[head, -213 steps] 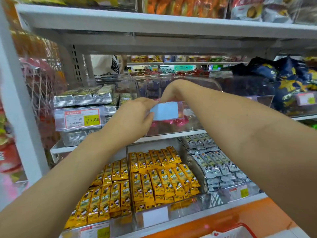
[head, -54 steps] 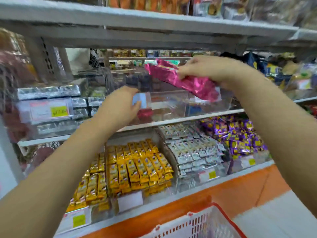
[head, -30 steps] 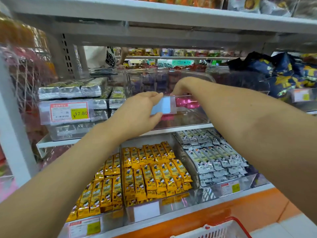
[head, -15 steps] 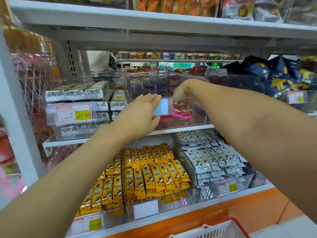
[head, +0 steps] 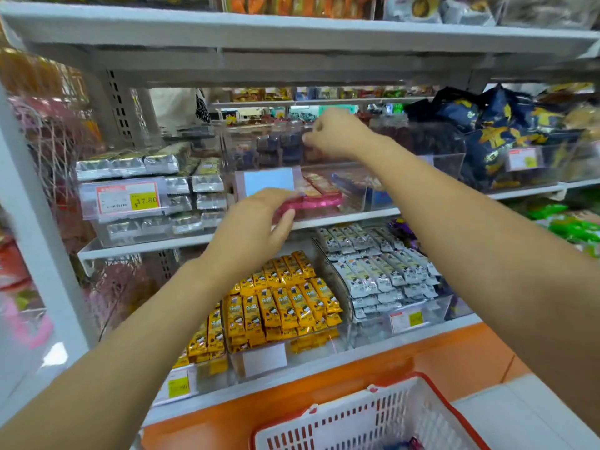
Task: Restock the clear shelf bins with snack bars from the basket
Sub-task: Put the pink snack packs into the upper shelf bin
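Few pink bars (head: 311, 203) fill our clear bin (head: 357, 203) yet: left hand (head: 256, 225) fingers flat on its front, right hand (head: 337, 134) curled above, hold unclear.

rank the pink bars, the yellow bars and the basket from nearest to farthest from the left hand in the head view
1. pink bars, right beside the left hand, at its fingers
2. yellow bars, just below the hand
3. basket, farthest, at the bottom right of the view
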`<state>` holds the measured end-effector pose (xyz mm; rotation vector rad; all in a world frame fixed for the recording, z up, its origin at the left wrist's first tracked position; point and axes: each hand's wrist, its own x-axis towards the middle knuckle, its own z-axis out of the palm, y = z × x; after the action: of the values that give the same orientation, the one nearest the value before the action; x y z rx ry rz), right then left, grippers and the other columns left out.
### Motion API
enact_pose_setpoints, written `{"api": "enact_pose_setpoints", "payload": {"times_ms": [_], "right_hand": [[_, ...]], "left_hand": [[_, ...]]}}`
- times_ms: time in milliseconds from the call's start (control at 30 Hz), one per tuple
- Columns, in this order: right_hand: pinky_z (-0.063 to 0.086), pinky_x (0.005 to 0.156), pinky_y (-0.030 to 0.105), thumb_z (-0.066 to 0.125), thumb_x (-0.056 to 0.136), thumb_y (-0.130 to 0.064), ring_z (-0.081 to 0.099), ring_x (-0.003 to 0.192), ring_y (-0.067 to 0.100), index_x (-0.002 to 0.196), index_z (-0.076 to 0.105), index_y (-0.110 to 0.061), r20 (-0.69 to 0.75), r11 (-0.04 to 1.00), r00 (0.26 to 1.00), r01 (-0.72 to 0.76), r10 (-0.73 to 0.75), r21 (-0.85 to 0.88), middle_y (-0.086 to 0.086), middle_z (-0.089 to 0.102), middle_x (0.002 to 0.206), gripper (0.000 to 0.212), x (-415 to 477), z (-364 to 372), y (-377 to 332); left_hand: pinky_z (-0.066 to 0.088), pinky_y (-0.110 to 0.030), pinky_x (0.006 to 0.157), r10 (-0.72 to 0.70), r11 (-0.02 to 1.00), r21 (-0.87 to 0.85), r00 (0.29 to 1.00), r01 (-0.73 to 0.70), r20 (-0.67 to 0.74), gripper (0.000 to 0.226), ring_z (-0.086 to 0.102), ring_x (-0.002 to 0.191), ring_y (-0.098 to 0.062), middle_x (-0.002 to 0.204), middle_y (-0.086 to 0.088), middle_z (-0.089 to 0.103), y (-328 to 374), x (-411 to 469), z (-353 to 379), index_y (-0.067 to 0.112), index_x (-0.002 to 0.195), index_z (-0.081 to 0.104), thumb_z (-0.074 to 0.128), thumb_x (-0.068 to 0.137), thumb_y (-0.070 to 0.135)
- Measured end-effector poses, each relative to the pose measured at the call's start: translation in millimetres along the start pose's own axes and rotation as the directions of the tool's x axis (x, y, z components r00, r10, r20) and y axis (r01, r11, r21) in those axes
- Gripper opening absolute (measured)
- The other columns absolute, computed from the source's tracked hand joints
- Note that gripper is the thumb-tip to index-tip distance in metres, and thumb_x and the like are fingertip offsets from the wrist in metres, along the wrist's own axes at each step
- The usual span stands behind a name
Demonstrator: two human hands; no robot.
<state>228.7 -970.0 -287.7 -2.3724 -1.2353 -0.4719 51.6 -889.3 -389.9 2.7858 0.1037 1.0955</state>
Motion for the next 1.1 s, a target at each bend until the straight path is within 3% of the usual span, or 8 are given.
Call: {"api": "enact_pose_setpoints", "payload": {"times_ms": [100,167,300,467,700,733,833,1100], "right_hand": [[0.027,0.044,0.02,0.054,0.095,-0.031,0.032,0.043,0.013,0.047,0.033,-0.016,-0.092,0.984,0.994,0.073,-0.059,0.16,-0.001,0.033,0.047,0.054,-63.8,-3.8,-7.3],[0.034,0.052,0.017,0.057,0.093,-0.034,0.05,0.056,0.012,0.048,0.035,-0.015,0.075,0.968,0.994,0.061,-0.082,0.242,0.001,0.05,0.057,0.054,-107.8,11.4,-3.5],[0.046,0.065,0.035,0.059,0.091,-0.042,0.055,0.066,0.016,0.065,0.06,-0.011,0.447,0.981,0.894,-0.058,-0.031,0.184,0.002,0.055,0.061,0.041,-179.9,81.5,28.7],[0.043,0.058,0.019,0.064,0.09,-0.033,0.057,0.071,0.012,0.079,0.059,-0.019,0.759,0.929,0.644,-0.331,0.097,0.163,-0.007,0.059,0.077,0.018,-277.5,182.9,77.2],[0.04,0.061,0.029,0.05,0.094,-0.014,0.038,0.067,0.016,0.081,0.038,-0.019,0.785,0.804,0.469,-0.592,0.405,-0.06,0.002,0.04,0.078,0.019,-418.9,301.5,101.6],[0.04,0.062,0.03,0.052,0.095,-0.016,0.042,0.072,0.016,0.095,0.044,-0.015,0.788,0.789,0.443,-0.608,0.427,-0.086,0.005,0.045,0.087,0.008,-433.8,313.9,102.6],[0.045,0.081,0.032,0.059,0.093,-0.026,0.053,0.106,0.022,0.135,0.034,-0.001,0.814,0.714,0.312,-0.679,0.49,-0.17,0.014,0.048,0.128,0.055,-466.0,349.8,107.4],[0.025,0.113,0.032,0.054,0.096,-0.037,0.024,0.141,0.03,0.149,0.009,0.001,0.758,0.653,0.266,-0.71,0.596,-0.264,0.017,0.021,0.153,0.079,-480.3,411.3,119.8]], "left_hand": [[0.042,-0.032,0.055,0.023,0.992,-0.129,0.999,-0.02,0.025,0.036,0.051,0.056,-0.015,0.058,0.003,0.055,14.6,-39.0,21.2,0.02,0.066,0.056,0.042,0.092,0.04],[0.027,-0.031,0.047,0.009,0.988,-0.151,0.991,0.011,0.133,0.042,0.036,0.044,-0.007,0.044,0.005,0.036,16.1,-67.0,45.3,0.023,0.053,0.037,0.042,0.09,0.04],[0.028,-0.03,0.052,-0.02,0.986,-0.137,0.893,0.091,0.45,0.042,0.052,0.054,-0.02,0.052,-0.003,0.051,14.2,-128.7,106.1,0.02,0.056,0.042,0.046,0.092,0.041],[0.046,-0.036,0.068,-0.059,0.973,-0.081,0.568,0.218,0.821,0.021,0.06,0.075,-0.019,0.08,-0.003,0.064,-0.2,-199.6,180.2,0.014,0.088,0.059,0.055,0.092,0.035],[0.04,-0.032,0.066,-0.139,0.97,0.077,0.265,0.232,0.954,0.029,0.047,0.068,-0.024,0.073,-0.016,0.048,-23.6,-275.8,239.7,0.01,0.068,0.041,0.047,0.094,0.02],[0.043,-0.035,0.07,-0.153,0.976,0.106,0.251,0.191,0.956,0.032,0.047,0.068,-0.025,0.071,-0.015,0.047,-27.6,-286.2,244.4,0.01,0.068,0.04,0.044,0.097,0.022],[0.045,-0.035,0.078,-0.168,0.986,0.166,0.284,0.031,0.944,0.034,0.055,0.081,-0.027,0.082,-0.011,0.056,-33.8,-308.6,254.0,0.006,0.084,0.055,0.036,0.1,0.029],[0.038,-0.027,0.063,-0.138,0.989,0.093,0.495,0.114,0.858,0.032,0.058,0.071,-0.016,0.083,-0.002,0.065,-40.0,-321.8,270.8,0.018,0.086,0.059,0.036,0.1,0.036]]}}
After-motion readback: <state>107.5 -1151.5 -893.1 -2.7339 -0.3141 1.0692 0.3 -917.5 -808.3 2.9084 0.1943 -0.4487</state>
